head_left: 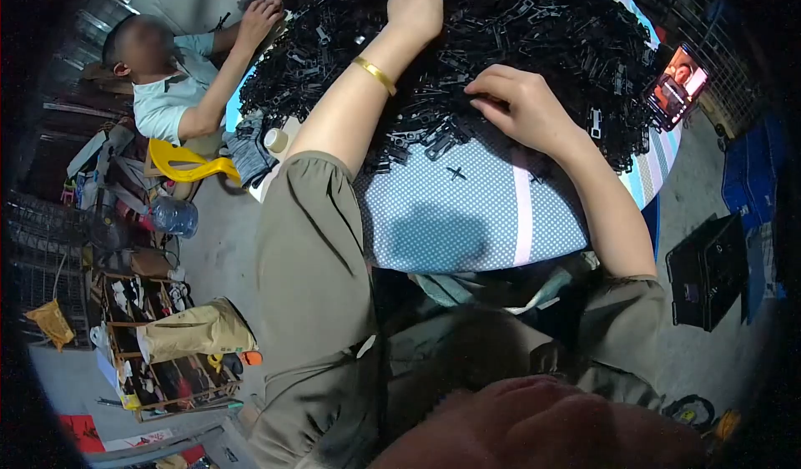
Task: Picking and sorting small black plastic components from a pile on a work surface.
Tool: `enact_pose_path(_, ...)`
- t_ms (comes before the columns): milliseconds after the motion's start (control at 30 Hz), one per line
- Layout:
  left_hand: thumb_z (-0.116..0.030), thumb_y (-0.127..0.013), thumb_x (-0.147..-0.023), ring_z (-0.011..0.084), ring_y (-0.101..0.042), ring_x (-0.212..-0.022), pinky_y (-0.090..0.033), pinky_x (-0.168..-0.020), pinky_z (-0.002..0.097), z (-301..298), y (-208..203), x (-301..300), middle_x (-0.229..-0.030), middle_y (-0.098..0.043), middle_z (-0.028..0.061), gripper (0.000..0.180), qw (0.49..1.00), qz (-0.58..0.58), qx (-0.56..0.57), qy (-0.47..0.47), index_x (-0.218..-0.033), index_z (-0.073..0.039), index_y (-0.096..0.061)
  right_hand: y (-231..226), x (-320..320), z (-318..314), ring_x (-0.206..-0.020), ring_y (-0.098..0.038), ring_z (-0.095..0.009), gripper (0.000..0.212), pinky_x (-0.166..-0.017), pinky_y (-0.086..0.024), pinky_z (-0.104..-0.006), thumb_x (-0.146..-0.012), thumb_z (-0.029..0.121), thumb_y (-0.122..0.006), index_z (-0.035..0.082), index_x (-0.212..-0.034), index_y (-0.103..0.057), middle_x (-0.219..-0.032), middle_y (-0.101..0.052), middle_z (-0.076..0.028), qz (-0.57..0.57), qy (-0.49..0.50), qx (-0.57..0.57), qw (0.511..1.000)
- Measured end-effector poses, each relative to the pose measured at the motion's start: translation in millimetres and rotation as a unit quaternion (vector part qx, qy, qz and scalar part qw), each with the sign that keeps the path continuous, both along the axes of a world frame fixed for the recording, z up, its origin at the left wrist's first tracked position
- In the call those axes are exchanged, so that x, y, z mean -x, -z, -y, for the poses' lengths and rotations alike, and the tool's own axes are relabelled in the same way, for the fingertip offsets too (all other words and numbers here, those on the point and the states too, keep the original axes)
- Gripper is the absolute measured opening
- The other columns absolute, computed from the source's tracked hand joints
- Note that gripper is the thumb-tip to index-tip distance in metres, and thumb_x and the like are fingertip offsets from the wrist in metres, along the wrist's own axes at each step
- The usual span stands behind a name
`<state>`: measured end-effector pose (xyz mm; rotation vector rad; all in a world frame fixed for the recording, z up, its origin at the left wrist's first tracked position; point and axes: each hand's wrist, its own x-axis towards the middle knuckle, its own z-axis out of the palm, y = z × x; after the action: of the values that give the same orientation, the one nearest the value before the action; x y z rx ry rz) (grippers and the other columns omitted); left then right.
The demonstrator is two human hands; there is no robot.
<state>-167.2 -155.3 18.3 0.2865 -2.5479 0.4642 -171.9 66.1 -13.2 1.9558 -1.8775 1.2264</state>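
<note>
A large heap of small black plastic parts (pixel 534 39) covers most of a round table with a blue-and-white patterned cover (pixel 450 219). My left hand (pixel 415 12), with a gold bangle (pixel 375 75) on its wrist, reaches far into the heap. Its fingers are curled under, and whatever they hold is hidden. At the heap's near right part my right hand (pixel 526 106) has bent fingers and a thumb close together over the black parts. I cannot make out what is between them. One loose black cross-shaped piece (pixel 456 173) lies on the cover nearer to me.
A co-worker (pixel 163 77) sits at the far left, one hand by the heap. A phone (pixel 677 86) stands at the table's right edge. On the left are a yellow plastic chair (pixel 192 168) and a shelf rack (pixel 175 360); a black crate (pixel 709 273) is at right.
</note>
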Motion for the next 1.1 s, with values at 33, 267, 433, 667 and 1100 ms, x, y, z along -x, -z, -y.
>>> enact_pose_path(33, -0.009, -0.049, -0.076, 0.0352, -0.059, -0.083, -0.047, -0.076, 0.0414, -1, -1, -2, -0.082, -0.061, 0.0172, 0.02, 1.0, 0.0, 0.0, 0.001, -0.092, -0.002, -0.058, 0, 0, 0, -0.071, -0.06, -0.026, 0.014, -0.064, -0.05, -0.0333, -0.071, 0.007, -0.062, 0.002, -0.085, -0.061, -0.082, -0.059, -0.011, 0.0, 0.001, 0.0, 1.0)
enact_pose_path(267, -0.011, -0.062, -0.068, 0.0355, -0.056, -0.082, -0.045, -0.074, 0.0401, 2, -8, -52, -0.086, -0.058, 0.0196, 0.025, 0.967, -0.17, -0.18, 0.068, -0.091, -0.002, -0.06, -6, 3, -2, -0.071, -0.061, -0.019, 0.014, -0.062, -0.05, -0.0253, -0.074, 0.003, -0.062, 0.0, -0.088, -0.061, -0.086, -0.06, -0.008, 0.019, 0.02, 0.035, 0.999)
enact_pose_path(433, -0.011, -0.065, -0.069, 0.0175, -0.053, -0.068, -0.043, -0.063, 0.0258, -36, 3, -100, -0.079, -0.058, 0.0085, 0.026, 0.94, -0.179, -0.237, 0.168, -0.094, -0.006, -0.061, -7, -2, 1, -0.075, -0.061, -0.016, 0.015, -0.063, -0.049, -0.0234, -0.073, 0.002, -0.064, 0.0, -0.087, -0.062, -0.089, -0.062, -0.009, 0.038, 0.052, 0.12, 0.991)
enact_pose_path(667, 0.002, -0.057, -0.077, 0.0075, -0.058, -0.074, -0.048, -0.066, 0.0185, -83, 19, -118, -0.087, -0.061, 0.0037, 0.026, 0.818, -0.088, -0.544, 0.164, -0.103, 0.0, -0.056, -8, -8, 1, -0.08, -0.062, -0.019, 0.018, -0.066, -0.05, -0.025, -0.071, 0.0, -0.065, 0.0, -0.088, -0.063, -0.091, -0.062, -0.011, 0.033, 0.043, 0.134, 0.99)
enact_pose_path(1100, 0.002, -0.052, -0.081, 0.0132, -0.061, -0.081, -0.051, -0.075, 0.0225, -84, 28, -126, -0.092, -0.06, 0.0103, 0.03, 0.683, -0.075, -0.698, 0.202, -0.11, 0.006, -0.049, -5, -12, 5, -0.08, -0.061, -0.022, 0.019, -0.065, -0.051, -0.0273, -0.067, -0.002, -0.065, 0.002, -0.086, -0.063, -0.091, -0.063, -0.01, -0.09, 0.041, 0.142, 0.985)
